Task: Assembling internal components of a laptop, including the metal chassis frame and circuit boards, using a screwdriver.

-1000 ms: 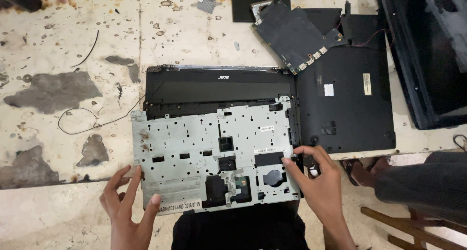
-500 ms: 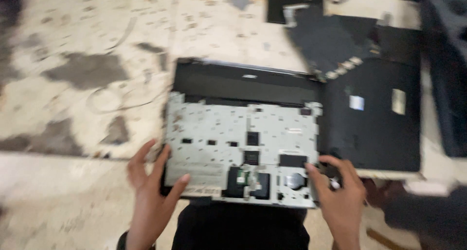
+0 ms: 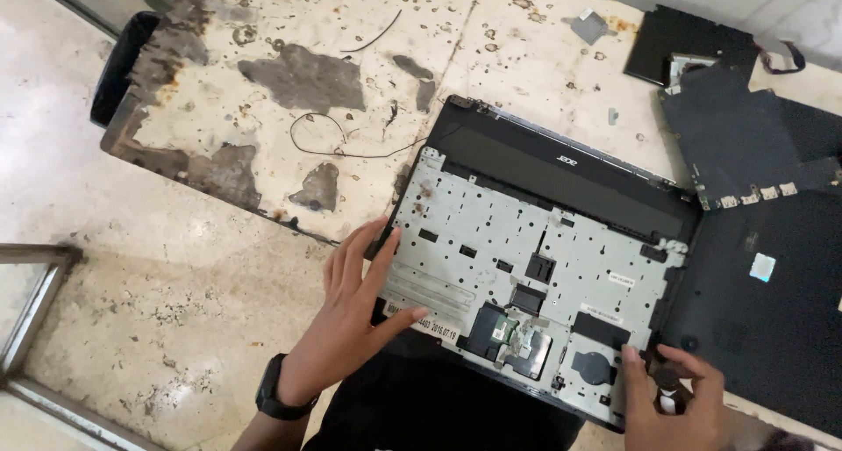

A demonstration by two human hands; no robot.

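Observation:
A dismantled laptop lies on a worn white table [image 3: 263, 135]. Its silver metal inner frame [image 3: 491, 240], full of slots, sits over the black laptop shell [image 3: 561, 175]. My left hand [image 3: 355, 302], with a black wristwatch, rests flat with spread fingers on the frame's near left corner. My right hand [image 3: 671, 398] pinches the frame's near right corner, and a small dark piece shows between its fingers. A touchpad board [image 3: 513, 337] with a ribbon sits near the frame's front edge.
A black bottom cover [image 3: 772, 302] lies to the right, with a dark circuit board [image 3: 732, 139] over it and another black part [image 3: 688, 39] behind. A thin black wire [image 3: 333, 139] loops on the table. The stone floor [image 3: 132, 275] and a black bin [image 3: 127, 60] are at the left.
The view has swung left and tilted, so the laptop now sits at an angle to the right. My left hand has moved up onto the frame's left corner. My right hand stays at the right corner.

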